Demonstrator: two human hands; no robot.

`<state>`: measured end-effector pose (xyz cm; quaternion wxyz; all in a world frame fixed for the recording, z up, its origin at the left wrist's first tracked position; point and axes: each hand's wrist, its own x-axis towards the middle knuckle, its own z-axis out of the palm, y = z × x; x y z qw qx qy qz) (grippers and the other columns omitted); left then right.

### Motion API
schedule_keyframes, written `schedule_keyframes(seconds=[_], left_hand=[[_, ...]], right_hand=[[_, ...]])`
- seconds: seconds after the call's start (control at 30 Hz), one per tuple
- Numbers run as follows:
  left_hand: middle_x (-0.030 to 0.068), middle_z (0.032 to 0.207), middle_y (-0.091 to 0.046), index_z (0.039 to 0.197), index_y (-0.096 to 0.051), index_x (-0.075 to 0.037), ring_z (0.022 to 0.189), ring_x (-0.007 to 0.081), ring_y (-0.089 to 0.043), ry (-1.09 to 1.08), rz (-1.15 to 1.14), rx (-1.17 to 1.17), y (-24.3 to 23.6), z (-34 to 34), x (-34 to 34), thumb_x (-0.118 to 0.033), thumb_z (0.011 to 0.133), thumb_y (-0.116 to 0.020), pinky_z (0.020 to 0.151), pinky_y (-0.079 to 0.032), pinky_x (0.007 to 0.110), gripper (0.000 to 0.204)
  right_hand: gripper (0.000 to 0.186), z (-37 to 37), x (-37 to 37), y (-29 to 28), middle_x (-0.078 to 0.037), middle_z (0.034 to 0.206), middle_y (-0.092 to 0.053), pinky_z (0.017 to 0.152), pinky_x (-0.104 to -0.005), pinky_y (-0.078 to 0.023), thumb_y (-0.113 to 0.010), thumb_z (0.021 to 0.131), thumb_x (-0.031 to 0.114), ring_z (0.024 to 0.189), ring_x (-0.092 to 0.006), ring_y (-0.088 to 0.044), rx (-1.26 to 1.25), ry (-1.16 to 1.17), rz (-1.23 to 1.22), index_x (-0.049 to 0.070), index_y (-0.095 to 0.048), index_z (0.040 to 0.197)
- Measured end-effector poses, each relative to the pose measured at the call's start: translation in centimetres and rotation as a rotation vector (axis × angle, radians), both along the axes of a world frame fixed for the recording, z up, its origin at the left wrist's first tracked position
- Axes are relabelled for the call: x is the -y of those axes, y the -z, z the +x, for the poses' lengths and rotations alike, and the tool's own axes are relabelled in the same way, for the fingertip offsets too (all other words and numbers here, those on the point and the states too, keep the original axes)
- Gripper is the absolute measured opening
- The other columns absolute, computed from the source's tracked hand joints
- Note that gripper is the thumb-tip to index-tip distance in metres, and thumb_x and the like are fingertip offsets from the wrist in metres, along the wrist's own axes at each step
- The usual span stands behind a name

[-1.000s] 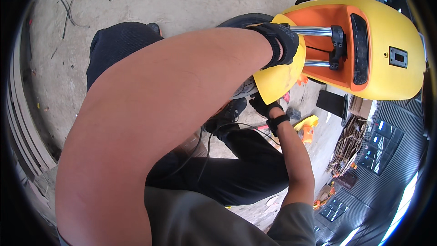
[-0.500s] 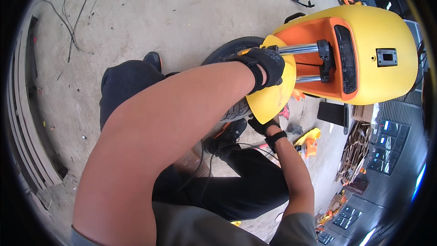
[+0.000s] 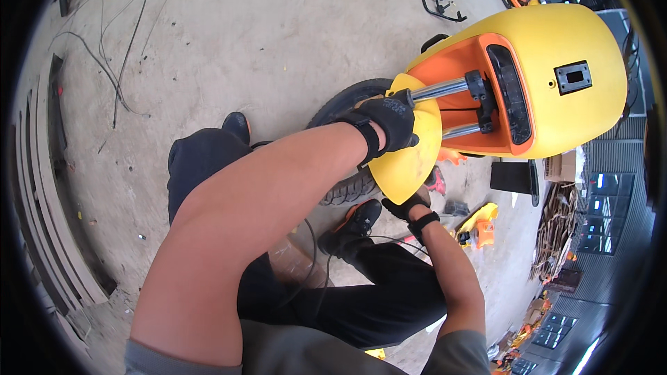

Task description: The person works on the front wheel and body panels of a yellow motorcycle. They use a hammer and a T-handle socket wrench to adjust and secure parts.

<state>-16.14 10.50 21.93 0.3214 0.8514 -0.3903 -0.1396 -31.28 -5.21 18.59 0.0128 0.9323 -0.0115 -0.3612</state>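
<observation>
My left hand point(image 3: 391, 122), in a black glove, grips the yellow front fender point(image 3: 410, 163) beside the lower end of a chrome fork leg point(image 3: 442, 89). Its thumb lies on the fender, and the other fingers are mostly hidden. Below the fender's near edge is my right hand point(image 3: 408, 207), also black-gloved. The fender and the hand itself hide most of its fingers, so its hold cannot be made out. A black tyre point(image 3: 353, 187) shows behind the fender. The forks run into the orange recess of a large yellow body shell point(image 3: 583, 35).
Cables point(image 3: 114, 76) lie on the concrete floor at the far left, near long pale slats point(image 3: 52, 222). A black metal bracket point(image 3: 442, 5) lies at the back. Yellow and orange plastic parts point(image 3: 481, 228) and stacked cardboard point(image 3: 556, 229) are to the right. My black shoe point(image 3: 356, 222) is beside the tyre.
The whole view has shifted and turned slightly, with the yellow shell now further left in the picture. Both hands keep to the fender.
</observation>
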Motion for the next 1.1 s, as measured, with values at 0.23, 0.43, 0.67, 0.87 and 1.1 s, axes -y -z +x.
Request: schedule_keyframes(seconds=[0.23,0.43,0.67,0.87,1.1], left_hand=[[0.0162,0.084,-0.066,0.083,-0.068,-0.003,0.084,0.0325,-0.061,0.011,-0.048,-0.008,0.0,-0.4,-0.3,-0.045,0.082,-0.056,0.083,-0.044,0.041,0.044],[0.0162,0.085,-0.065,0.084,-0.068,-0.002,0.084,0.0326,-0.061,0.029,-0.040,-0.021,0.3,-0.2,-0.5,-0.045,0.082,-0.055,0.083,-0.043,0.042,0.044],[0.0167,0.083,-0.065,0.083,-0.067,-0.002,0.082,0.0306,-0.061,0.104,-0.048,-0.025,0.2,-0.2,-0.1,-0.044,0.083,-0.054,0.079,-0.045,0.040,0.044],[0.0157,0.078,-0.065,0.082,-0.067,-0.003,0.076,0.0313,-0.062,0.117,0.063,-0.006,-0.7,0.1,-0.6,-0.045,0.084,-0.051,0.076,-0.046,0.041,0.045],[0.0187,0.081,-0.064,0.085,-0.065,0.002,0.081,0.0320,-0.062,0.123,0.023,-0.075,0.0,0.5,-0.5,-0.044,0.085,-0.053,0.074,-0.047,0.041,0.047]], right_hand=[[0.039,-1.7,2.6,3.4,-0.014,0.118,-0.057,0.090,-0.0388,-0.041,-0.052,0.083,0.035,0.110,-0.0321,-0.051,0.242,-0.078,0.086,0.011,-0.057,0.114],[0.039,-0.8,0.6,1.2,-0.014,0.118,-0.057,0.090,-0.0388,-0.041,-0.052,0.083,0.035,0.110,-0.0321,-0.051,0.249,-0.036,0.085,0.012,-0.058,0.114],[0.042,-2.8,5.8,8.0,-0.014,0.119,-0.056,0.090,-0.0393,-0.042,-0.054,0.081,0.038,0.109,-0.0329,-0.051,0.305,-0.130,0.122,0.012,-0.058,0.114],[0.055,-2.0,5.5,8.6,-0.013,0.132,-0.046,0.098,-0.0368,-0.037,-0.054,0.080,0.043,0.117,-0.0313,-0.046,0.216,-0.048,0.109,0.014,-0.049,0.127],[0.041,-1.9,3.6,5.0,-0.015,0.119,-0.055,0.091,-0.0376,-0.043,-0.051,0.081,0.033,0.109,-0.0318,-0.053,0.259,0.076,0.142,0.011,-0.056,0.116]])
